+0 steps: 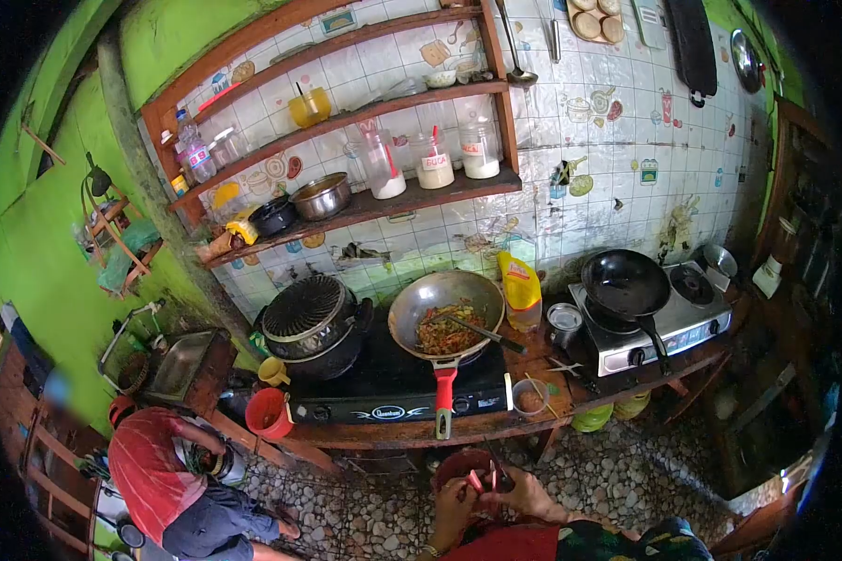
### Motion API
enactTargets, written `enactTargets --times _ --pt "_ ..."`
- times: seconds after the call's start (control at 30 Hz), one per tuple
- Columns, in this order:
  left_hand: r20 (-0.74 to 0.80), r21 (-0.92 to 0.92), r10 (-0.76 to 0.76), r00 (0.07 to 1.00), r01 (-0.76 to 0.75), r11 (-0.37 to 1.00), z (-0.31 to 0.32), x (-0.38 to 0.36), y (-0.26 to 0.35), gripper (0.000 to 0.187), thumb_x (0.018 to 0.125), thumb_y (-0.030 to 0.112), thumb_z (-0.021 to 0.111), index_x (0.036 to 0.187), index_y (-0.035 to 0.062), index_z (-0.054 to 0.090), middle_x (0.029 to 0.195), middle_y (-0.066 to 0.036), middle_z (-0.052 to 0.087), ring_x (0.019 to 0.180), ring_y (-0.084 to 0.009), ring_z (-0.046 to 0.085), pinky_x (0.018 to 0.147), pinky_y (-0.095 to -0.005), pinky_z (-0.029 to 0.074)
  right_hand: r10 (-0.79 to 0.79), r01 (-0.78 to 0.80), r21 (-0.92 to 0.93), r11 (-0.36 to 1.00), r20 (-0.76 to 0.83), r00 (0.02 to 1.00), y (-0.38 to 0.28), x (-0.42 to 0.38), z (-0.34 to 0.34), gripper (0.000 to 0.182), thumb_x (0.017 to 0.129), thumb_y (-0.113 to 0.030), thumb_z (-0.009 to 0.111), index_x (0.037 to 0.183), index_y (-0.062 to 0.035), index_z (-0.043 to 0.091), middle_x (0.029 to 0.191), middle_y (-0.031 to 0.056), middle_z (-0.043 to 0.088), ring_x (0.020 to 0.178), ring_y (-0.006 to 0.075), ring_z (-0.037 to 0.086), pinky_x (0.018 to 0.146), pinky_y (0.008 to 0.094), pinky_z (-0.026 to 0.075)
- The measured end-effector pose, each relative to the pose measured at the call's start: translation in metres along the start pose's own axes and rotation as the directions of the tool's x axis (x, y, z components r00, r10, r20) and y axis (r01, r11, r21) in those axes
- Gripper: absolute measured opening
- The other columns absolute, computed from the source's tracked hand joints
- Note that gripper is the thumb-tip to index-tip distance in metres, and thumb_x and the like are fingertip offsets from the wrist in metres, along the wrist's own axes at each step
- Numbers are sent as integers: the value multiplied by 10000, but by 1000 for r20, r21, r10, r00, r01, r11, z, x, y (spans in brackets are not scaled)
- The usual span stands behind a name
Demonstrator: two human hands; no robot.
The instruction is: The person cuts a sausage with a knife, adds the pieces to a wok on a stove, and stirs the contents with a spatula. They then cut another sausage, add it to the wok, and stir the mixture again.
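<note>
Down at the bottom edge, the person's two hands meet low in front of the stove. The left hand (452, 510) is curled, its grip pinched around a small red thing (476, 481), perhaps a chilli, though it is too small to name for certain. The right hand (524, 494) sits just beside it, touching, its grip clenched on a thin dark tool (496, 465) that pokes upward between the two hands; whether this is a knife or scissors I cannot tell. Right behind the hands, under the wooden surface (496, 423), stands a red bucket (461, 462). Up on the surface a black stove (393, 391) carries a wok (444, 313) with a red handle, holding chopped food with a utensil resting in it. Left of it sits a dark pot with a ribbed lid (307, 318); to the right, a yellow pouch (521, 290) and a second stove bearing a black pan (624, 283). Another person in a red striped shirt (150, 472) crouches on the pebbled floor at the left, well apart from the hands.
</note>
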State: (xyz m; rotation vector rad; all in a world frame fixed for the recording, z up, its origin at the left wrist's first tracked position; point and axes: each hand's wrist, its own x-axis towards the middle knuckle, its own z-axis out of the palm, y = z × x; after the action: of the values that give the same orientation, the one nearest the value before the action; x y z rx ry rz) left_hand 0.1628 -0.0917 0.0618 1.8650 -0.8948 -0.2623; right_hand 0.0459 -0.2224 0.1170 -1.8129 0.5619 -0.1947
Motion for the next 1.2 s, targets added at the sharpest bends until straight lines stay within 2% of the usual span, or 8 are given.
enactTargets --times 0.17,0.3,0.5,0.67,0.77,0.9,1.0,1.2 --pt "46 111 42 998 -47 993 -8 -2 3 183 779 178 597 842 6 593 813 -108 593 726 -212 587 647 -304 458 -227 208 -328 922 -20 974 -21 0 3 561 669 -374 702 1041 4 520 911 188 596 756 273 595 653 357 458" --pt "120 102 -106 987 93 990 -20 -2 8 181 745 178 616 829 19 595 730 -87 586 657 -182 572 596 -298 447 -289 290 -41 956 17 957 -15 2 6 545 729 -386 628 1104 -17 489 971 183 579 837 281 585 690 381 452" --pt "35 130 -85 996 80 988 -20 -14 4 197 745 201 612 845 33 592 670 -72 564 594 -142 525 551 -280 422 86 6 -365 931 234 969 38 14 34 491 833 -336 481 1215 -37 403 1017 169 569 907 274 560 711 403 436" --pt "-36 -17 -127 991 127 992 -17 -19 -8 257 783 235 588 952 41 575 692 -83 572 609 -147 531 572 -288 431 -497 505 -146 851 90 863 50 12 42 410 797 -175 585 1159 -27 460 838 126 606 660 203 579 536 316 431" --pt "-76 -76 -62 995 57 995 -22 -24 -1 277 809 239 564 996 35 564 719 -87 579 636 -158 542 588 -292 437 -90 106 -61 992 225 970 10 -1 31 284 787 -189 614 994 -4 555 680 84 582 537 106 492 484 290 397" --pt "132 -129 -148 980 165 978 -39 -20 20 246 842 220 518 983 23 562 800 -100 599 708 -181 573 608 -297 447 -222 214 68 974 144 964 9 -6 31 422 747 -327 664 993 5 578 631 90 594 512 112 513 466 281 402" --pt "171 -146 -132 976 157 977 -32 -23 -1 243 837 202 495 956 -1 557 852 -151 579 771 -273 574 679 -337 443 10 -39 94 995 289 957 43 0 34 431 745 -305 672 1008 18 563 595 55 577 478 59 474 426 249 368" --pt "222 87 -82 972 64 994 -36 -14 -16 201 843 198 522 928 21 566 762 -112 607 694 -199 593 601 -311 457 -151 136 190 972 68 986 -5 -14 35 384 748 -285 674 947 26 570 616 57 586 499 60 491 427 244 377"
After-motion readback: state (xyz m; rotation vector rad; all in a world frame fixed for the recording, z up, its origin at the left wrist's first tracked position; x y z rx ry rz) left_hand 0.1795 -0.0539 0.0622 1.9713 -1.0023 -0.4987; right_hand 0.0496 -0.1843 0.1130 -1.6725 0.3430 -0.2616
